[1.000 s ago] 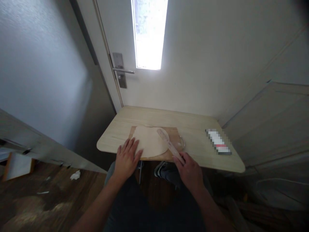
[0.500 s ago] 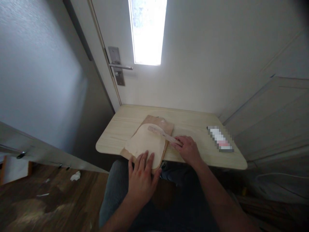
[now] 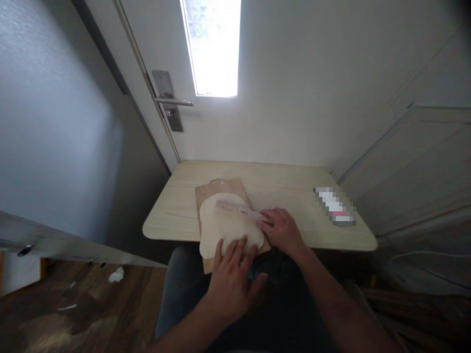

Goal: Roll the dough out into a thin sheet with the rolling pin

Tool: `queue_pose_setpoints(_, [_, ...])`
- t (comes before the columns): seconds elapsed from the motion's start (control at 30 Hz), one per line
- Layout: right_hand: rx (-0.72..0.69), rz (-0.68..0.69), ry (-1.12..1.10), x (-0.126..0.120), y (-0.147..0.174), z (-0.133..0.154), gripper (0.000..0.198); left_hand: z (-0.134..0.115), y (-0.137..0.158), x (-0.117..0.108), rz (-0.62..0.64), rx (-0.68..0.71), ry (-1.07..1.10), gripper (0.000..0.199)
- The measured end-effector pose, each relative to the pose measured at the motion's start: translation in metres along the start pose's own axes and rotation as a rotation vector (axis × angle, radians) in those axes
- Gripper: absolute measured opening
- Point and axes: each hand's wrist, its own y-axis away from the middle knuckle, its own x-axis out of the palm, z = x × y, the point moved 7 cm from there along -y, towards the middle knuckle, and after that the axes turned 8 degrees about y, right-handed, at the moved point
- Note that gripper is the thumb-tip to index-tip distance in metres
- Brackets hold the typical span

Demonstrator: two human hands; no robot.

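A thin cream sheet that looks like rolled-out dough (image 3: 221,225) lies on a brown wooden board (image 3: 204,193) with a metal ring at its far end. The board overhangs the near edge of the table, above my lap. My left hand (image 3: 231,274) rests with spread fingers on the sheet's near edge, holding nothing. In my right hand (image 3: 282,228) is the handle of a pale wooden tool (image 3: 235,207) with a flat, wider end. That end lies on or just over the sheet's far half; contact cannot be made out.
The light wooden table (image 3: 294,196) stands against a white door with a metal handle (image 3: 174,102). A blurred-out phone-like object (image 3: 334,206) lies on the table's right side. On the floor at left is a crumpled white scrap (image 3: 117,275).
The board and sheet have turned anticlockwise, the far end swinging left and the near end right. My left hand has shifted right along the near edge. My right hand still holds the tool.
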Motion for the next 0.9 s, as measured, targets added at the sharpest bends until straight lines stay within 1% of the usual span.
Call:
queue_pose_setpoints(0.07, [-0.006,0.005,-0.002,-0.002,0.000,0.002,0.027,0.007,-0.012,-0.014,0.008,0.026,0.050,0.040])
queue_pose_setpoints(0.1, [-0.005,0.008,-0.002,-0.003,-0.001,0.003,0.027,0.016,-0.020,-0.025,-0.041,0.016,0.059,0.034])
queue_pose_setpoints(0.13, [-0.005,0.011,0.000,-0.004,-0.003,0.004,0.028,0.028,-0.031,-0.038,-0.118,0.003,0.056,0.031])
queue_pose_setpoints(0.2, [-0.011,0.012,0.005,-0.006,-0.008,0.009,0.030,0.059,-0.056,-0.061,-0.270,-0.034,0.048,0.031])
queue_pose_setpoints(0.27, [-0.022,0.009,0.008,-0.007,-0.014,0.016,0.030,0.095,-0.082,-0.072,-0.351,-0.095,0.036,0.034])
queue_pose_setpoints(0.3, [-0.026,0.008,0.010,-0.006,-0.017,0.019,0.030,0.112,-0.095,-0.072,-0.350,-0.129,0.027,0.036])
queue_pose_setpoints(0.37, [-0.026,0.008,0.013,-0.004,-0.022,0.025,0.029,0.142,-0.115,-0.063,-0.278,-0.193,0.014,0.041])
queue_pose_setpoints(0.43, [-0.025,0.006,0.008,0.000,-0.024,0.028,0.028,0.161,-0.124,-0.048,-0.168,-0.241,0.005,0.045])
queue_pose_setpoints(0.47, [-0.021,0.003,0.000,0.001,-0.023,0.027,0.028,0.165,-0.125,-0.042,-0.134,-0.255,0.004,0.045])
queue_pose_setpoints(0.57, [0.000,0.001,-0.026,0.005,-0.019,0.023,0.030,0.163,-0.120,-0.032,-0.100,-0.233,0.037,0.050])
queue_pose_setpoints(0.73, [0.032,0.022,-0.009,0.004,-0.007,0.016,0.029,0.141,-0.108,-0.026,-0.107,-0.199,0.059,0.059])
queue_pose_setpoints(0.9, [0.069,0.023,-0.011,-0.004,0.009,0.007,0.030,0.122,-0.103,-0.016,-0.110,-0.186,0.029,0.060])
